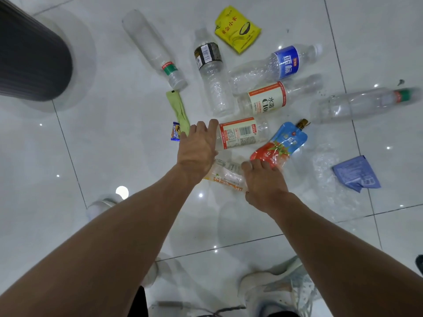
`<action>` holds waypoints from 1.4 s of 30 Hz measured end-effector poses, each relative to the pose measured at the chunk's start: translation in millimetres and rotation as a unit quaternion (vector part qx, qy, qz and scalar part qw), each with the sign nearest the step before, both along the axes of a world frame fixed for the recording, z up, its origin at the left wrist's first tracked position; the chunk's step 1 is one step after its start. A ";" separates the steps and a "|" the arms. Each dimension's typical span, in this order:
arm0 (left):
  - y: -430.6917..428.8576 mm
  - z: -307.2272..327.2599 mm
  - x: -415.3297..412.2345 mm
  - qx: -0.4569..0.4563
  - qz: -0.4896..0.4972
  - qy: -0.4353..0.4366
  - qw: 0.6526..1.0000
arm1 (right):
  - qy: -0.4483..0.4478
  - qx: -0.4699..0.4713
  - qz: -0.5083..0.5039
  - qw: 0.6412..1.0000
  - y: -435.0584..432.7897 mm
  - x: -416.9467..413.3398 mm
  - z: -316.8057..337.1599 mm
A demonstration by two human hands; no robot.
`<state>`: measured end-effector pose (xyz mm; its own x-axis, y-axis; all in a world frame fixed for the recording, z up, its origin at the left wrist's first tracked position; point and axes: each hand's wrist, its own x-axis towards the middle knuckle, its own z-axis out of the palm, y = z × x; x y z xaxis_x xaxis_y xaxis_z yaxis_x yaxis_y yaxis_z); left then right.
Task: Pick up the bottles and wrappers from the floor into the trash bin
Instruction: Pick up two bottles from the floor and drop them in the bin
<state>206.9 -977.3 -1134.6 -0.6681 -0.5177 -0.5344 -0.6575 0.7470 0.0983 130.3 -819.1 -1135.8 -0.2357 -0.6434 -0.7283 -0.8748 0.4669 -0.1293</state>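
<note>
Several empty plastic bottles and wrappers lie scattered on the white tiled floor. My left hand [198,145] reaches down, fingers together, touching the end of a bottle with a red-and-white label [240,133]. My right hand [263,180] rests with its fingertips on a red-and-blue spouted pouch [280,145]; whether it grips the pouch is unclear. A clear wrapper with orange print [225,177] lies between my hands, partly hidden. The dark ribbed trash bin [32,56] stands at the upper left.
Farther off lie a yellow packet [238,29], a blue-labelled bottle [279,65], a green wrapper [179,110], a small blue candy wrapper [175,132], a blue sachet [356,173] and a bottle at right [364,105]. My white shoes [277,291] stand at the bottom.
</note>
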 end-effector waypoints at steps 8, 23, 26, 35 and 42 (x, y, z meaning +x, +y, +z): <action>-27.0 66.6 -7.1 -0.014 0.039 0.032 0.999 | 0.051 0.041 0.017 0.998 -45.4 -28.0 77.3; -125.1 381.4 -21.5 -0.081 0.116 0.148 0.979 | 0.135 -0.011 -0.138 0.981 -126.9 -90.5 411.8; -133.1 462.3 -13.2 -0.106 0.125 0.151 0.975 | 0.134 -0.035 -0.201 0.970 -120.0 -101.1 491.7; -97.1 684.3 43.8 -0.155 0.203 0.199 0.946 | 0.140 -0.143 -0.240 0.950 -88.0 -94.3 702.2; -82.7 754.8 109.7 -0.176 0.273 0.213 0.922 | 0.140 -0.194 -0.202 0.950 -121.5 -22.7 771.6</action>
<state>316.6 -1060.0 -379.8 -0.3675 -0.9299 -0.0185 -0.9024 0.3517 0.2489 107.7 -940.6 -364.3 -0.6702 -0.6662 -0.3272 -0.6595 0.7367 -0.1494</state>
